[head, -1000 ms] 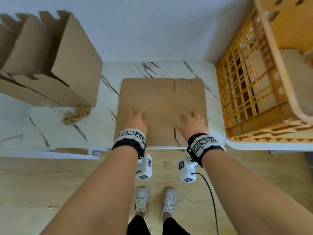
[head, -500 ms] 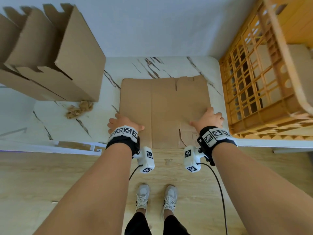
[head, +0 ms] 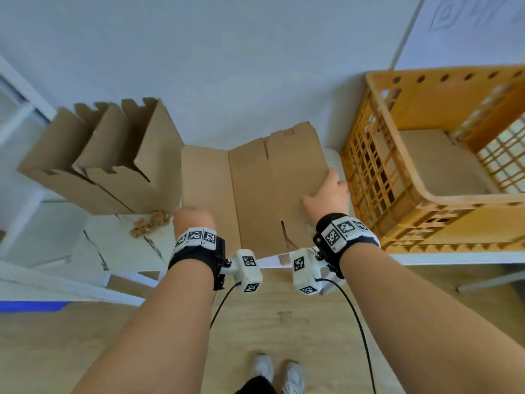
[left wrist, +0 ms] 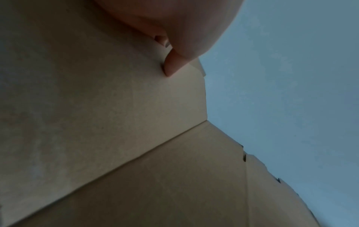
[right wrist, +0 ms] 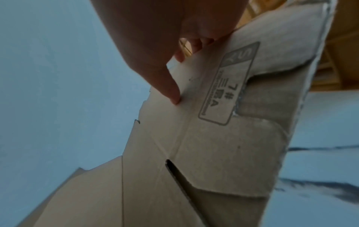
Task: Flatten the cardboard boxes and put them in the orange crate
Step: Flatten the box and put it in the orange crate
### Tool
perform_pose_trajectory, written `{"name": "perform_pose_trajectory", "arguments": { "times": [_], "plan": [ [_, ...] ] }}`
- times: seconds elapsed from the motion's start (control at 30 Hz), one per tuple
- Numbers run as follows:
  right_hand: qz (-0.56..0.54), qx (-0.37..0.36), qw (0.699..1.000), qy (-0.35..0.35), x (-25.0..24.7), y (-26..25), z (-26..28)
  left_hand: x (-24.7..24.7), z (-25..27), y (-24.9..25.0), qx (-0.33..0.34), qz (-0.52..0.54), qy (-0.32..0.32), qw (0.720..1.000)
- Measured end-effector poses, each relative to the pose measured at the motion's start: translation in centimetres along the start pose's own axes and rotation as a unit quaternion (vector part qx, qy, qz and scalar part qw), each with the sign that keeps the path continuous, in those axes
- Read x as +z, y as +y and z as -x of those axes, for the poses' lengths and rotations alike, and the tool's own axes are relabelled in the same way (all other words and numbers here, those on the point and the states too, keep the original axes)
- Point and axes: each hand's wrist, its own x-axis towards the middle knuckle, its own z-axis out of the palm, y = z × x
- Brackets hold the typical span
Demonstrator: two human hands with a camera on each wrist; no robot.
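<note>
A flattened cardboard box [head: 252, 191] is lifted off the marble table, its far end tilted up. My left hand [head: 191, 218] grips its left edge, thumb on top [left wrist: 172, 64]. My right hand [head: 326, 194] grips its right edge, thumb on the printed face [right wrist: 170, 90] and fingers curled behind. The orange crate [head: 443, 200] stands at the right, with a flat cardboard piece [head: 434, 163] lying inside it.
Several unflattened cardboard boxes [head: 108, 155] stand at the left back of the marble table [head: 119, 245]. A crumpled scrap of brown paper [head: 149, 223] lies beside them. A pale wall [head: 227, 66] is behind; wooden floor lies below.
Both hands slid from pressing on top of the flat box to its side edges and took hold. The box has risen off the table and tilted up.
</note>
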Motion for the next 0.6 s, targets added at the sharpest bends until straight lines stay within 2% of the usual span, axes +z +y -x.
{"name": "perform_pose_trajectory", "arguments": {
  "times": [0.13, 0.2, 0.33, 0.6],
  "plan": [
    [-0.031, -0.023, 0.999, 0.030, -3.9, -2.6, 0.6, -1.4, 0.6, 2.9, 0.006, 0.074, 0.032, 0.997],
    [-0.047, -0.027, 0.997, 0.062, -5.7, -3.5, 1.0, -1.8, 1.5, 4.9, 0.015, 0.105, 0.029, 0.994],
    [-0.056, -0.022, 0.990, 0.127, -9.6, -4.2, 1.6, -2.2, 3.4, 8.0, 0.044, 0.134, 0.013, 0.990],
    [-0.029, 0.034, 0.985, 0.166, -16.9, -0.7, -0.1, 0.4, 8.2, 14.1, 0.112, 0.097, -0.067, 0.987]
  ]
}}
